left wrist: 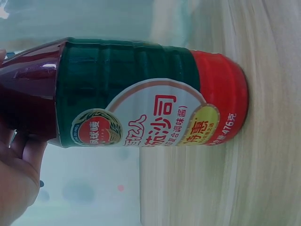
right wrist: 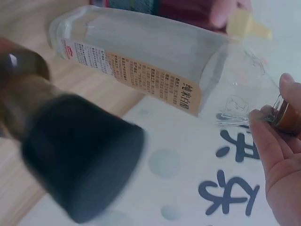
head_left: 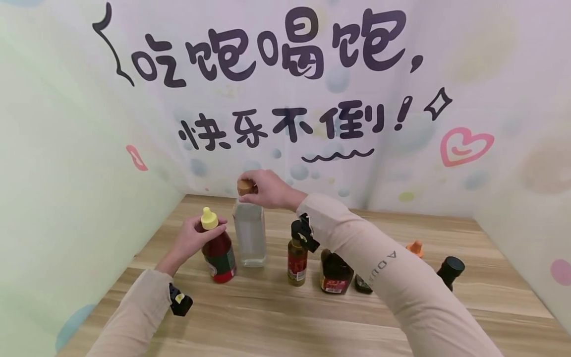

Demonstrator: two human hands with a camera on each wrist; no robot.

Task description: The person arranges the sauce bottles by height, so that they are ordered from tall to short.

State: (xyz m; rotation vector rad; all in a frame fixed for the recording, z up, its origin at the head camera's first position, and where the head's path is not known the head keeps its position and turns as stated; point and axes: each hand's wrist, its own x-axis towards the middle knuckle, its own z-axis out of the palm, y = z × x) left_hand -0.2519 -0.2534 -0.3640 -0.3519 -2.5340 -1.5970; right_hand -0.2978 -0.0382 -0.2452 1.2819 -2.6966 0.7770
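My left hand (head_left: 191,240) grips a ketchup bottle (head_left: 218,260) around its shoulder, just under the yellow nozzle cap (head_left: 208,219). The bottle stands upright on the table; its green and red label (left wrist: 155,113) faces the left wrist camera. Right beside it is a tall clear glass bottle of white rice vinegar (head_left: 250,235), also upright. The fingers and thumb of my right hand (head_left: 269,191) pinch this bottle at its brown cap (head_left: 244,187) and neck. In the right wrist view, a paper label (right wrist: 150,82) runs down one side of the glass.
Right of the vinegar stand a small sauce bottle (head_left: 297,265) with a black cap and a squat dark bottle (head_left: 335,275). Farther right, an orange cap (head_left: 416,248) and a black-capped bottle (head_left: 451,268) show partly behind my right sleeve. A printed cloth wall (head_left: 285,168) closes off the wooden table's back.
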